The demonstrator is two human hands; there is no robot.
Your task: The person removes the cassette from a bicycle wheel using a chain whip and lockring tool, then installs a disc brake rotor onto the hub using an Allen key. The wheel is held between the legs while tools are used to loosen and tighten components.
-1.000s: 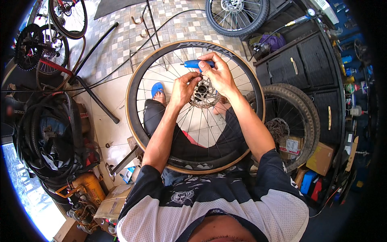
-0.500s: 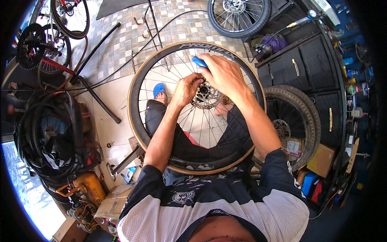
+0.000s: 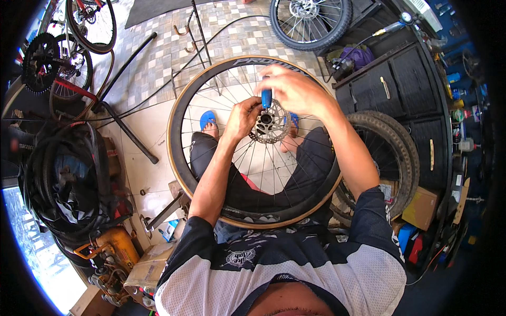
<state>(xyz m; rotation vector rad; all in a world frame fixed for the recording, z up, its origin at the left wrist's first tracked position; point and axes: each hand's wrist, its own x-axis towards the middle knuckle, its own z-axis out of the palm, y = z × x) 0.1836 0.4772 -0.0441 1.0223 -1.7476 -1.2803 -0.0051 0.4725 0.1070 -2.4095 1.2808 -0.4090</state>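
left hand and right hand above a bike wheel
the right, at the upper middle of the frame, has fingers curved about a blue tool handle (motion blur, so i cannot tell how firmly); just beside it, the left's thumb and fingertips are drawn together at the brake disc's upper left edge, anything between them hidden; the wheel fills the centre, over dark trousers; beyond, another wheel at the top right.

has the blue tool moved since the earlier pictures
Yes: the blue tool has shifted down the picture, closer to the wheel hub, and no longer lies crosswise.
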